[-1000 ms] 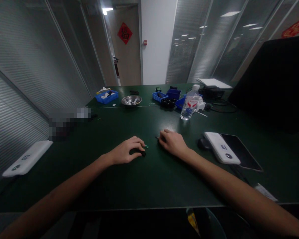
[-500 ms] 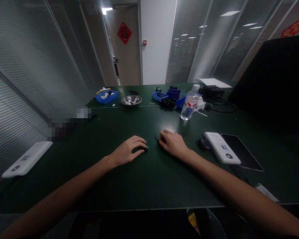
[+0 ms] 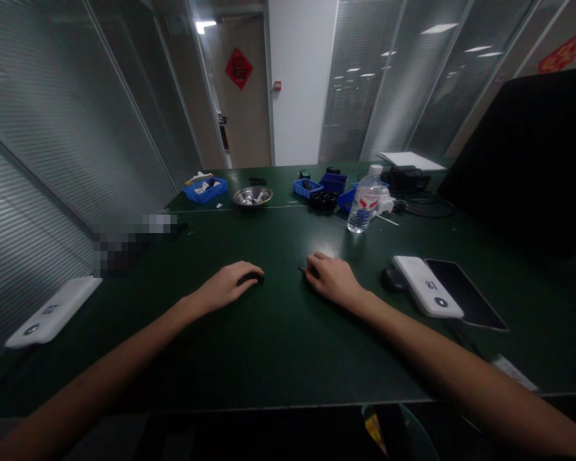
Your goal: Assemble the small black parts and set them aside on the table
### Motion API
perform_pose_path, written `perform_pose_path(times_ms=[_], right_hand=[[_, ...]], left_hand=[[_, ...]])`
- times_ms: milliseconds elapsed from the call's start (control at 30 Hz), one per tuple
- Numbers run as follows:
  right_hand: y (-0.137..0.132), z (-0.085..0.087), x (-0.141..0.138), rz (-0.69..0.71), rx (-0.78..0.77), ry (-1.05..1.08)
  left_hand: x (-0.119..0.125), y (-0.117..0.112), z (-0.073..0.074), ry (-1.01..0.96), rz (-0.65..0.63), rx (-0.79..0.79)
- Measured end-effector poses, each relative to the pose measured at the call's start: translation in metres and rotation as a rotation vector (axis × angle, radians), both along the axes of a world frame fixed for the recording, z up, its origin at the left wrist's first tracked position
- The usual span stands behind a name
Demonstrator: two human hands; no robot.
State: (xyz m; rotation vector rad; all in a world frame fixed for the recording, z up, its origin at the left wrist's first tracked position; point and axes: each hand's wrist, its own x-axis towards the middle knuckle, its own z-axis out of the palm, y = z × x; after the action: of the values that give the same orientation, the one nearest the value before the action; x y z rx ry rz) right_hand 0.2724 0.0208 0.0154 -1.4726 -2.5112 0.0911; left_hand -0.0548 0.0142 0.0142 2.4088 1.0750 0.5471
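Note:
My left hand (image 3: 230, 283) is low over the green table (image 3: 278, 346), its thumb and fingers closed around a small black object (image 3: 256, 278). Much of that object is hidden, so its exact kind does not show. To the right, my right hand (image 3: 333, 276) rests on the table with curled fingers. A thin dark pointed tool (image 3: 301, 269) sticks out of its grip toward the left; the rest of it is covered by the fingers. A gap of bare table separates the two hands.
A water bottle (image 3: 363, 202) stands beyond my right hand. Farther back are a metal bowl (image 3: 253, 197), a blue basket (image 3: 205, 190) and several blue trays (image 3: 308, 187). A white power bank (image 3: 428, 286), black mouse (image 3: 392, 278) and dark tablet (image 3: 465, 294) lie right.
My left hand has moved left, away from my right hand, with the small black object still in its fingers. My right hand has stayed in place.

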Motion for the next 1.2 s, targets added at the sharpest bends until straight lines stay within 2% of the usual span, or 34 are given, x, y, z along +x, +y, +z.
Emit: perform_pose_path(times_ms=[67,133,233,300,367,467,700,1033,1200], right_hand=[[0.000,0.000,0.000,0.004,-0.004,0.007],[0.000,0.001,0.000,0.001,-0.012,0.011],[-0.001,0.002,-0.001,-0.001,-0.018,0.011],[-0.001,0.001,-0.001,0.004,-0.015,0.010],[-0.001,0.000,-0.001,0.001,-0.009,0.011],[0.000,-0.001,-0.001,-0.006,-0.001,0.007],[-0.001,0.000,-0.002,-0.021,-0.020,-0.046],[0.000,-0.002,0.000,-0.007,-0.026,0.005],[0.001,-0.001,-0.001,-0.016,-0.022,-0.001]], left_hand=[[-0.038,0.015,-0.002,0.004,0.174,-0.035],[-0.083,0.030,-0.005,0.009,0.375,-0.017],[-0.149,0.046,-0.010,0.040,0.597,0.033],[-0.180,0.049,-0.013,0.049,0.693,0.072],[-0.197,0.049,-0.015,0.052,0.724,0.144],[-0.203,0.048,-0.018,0.058,0.725,0.217],[-0.206,0.057,-0.027,0.025,0.703,0.244],[-0.213,0.063,-0.029,-0.055,0.763,0.129],[-0.214,0.063,-0.030,-0.020,0.739,0.165]])
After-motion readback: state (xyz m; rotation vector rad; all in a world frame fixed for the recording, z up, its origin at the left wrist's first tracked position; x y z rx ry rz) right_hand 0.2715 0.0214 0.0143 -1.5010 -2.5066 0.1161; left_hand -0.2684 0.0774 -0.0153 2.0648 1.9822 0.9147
